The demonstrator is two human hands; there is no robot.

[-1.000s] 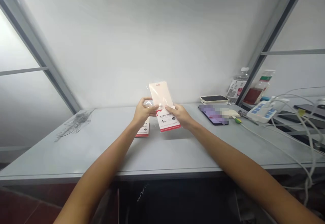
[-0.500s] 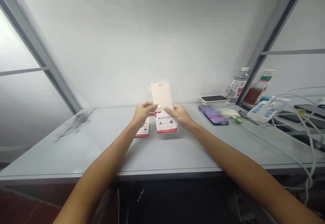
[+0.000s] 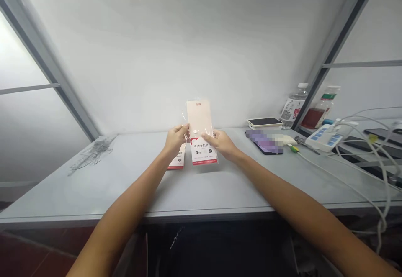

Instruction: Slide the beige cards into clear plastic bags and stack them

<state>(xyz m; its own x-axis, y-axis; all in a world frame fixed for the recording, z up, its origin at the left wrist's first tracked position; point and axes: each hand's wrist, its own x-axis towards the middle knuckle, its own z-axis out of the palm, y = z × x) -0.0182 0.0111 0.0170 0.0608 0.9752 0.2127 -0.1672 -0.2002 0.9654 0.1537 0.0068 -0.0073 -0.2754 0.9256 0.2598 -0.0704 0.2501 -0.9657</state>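
Note:
A flat ruler-set pouch [image 3: 200,118] in clear plastic, pale pink above and white with red printing below, is held nearly upright over the desk. My right hand [image 3: 223,143] grips its right side, thumb across the front and fingers behind. At the left edge, my left hand [image 3: 176,139] is closed in a pinch on the clear plastic; its fingertips are partly hidden. A white round button sits mid-front on the pouch. Behind my left hand, a second similar pouch [image 3: 177,162] lies on the desk, mostly covered by that hand.
On the right of the grey desk [image 3: 201,193] lie a phone [image 3: 265,123], a purple-screened phone [image 3: 262,145], a power strip [image 3: 325,138] and tangled white cables. Two bottles, one clear [image 3: 293,107] and one with red liquid [image 3: 315,116], stand behind. Dark scribbles mark the left side.
The pouch has turned from a slant to more upright, its lower end swinging left. My left thumb has moved off its front to the left edge.

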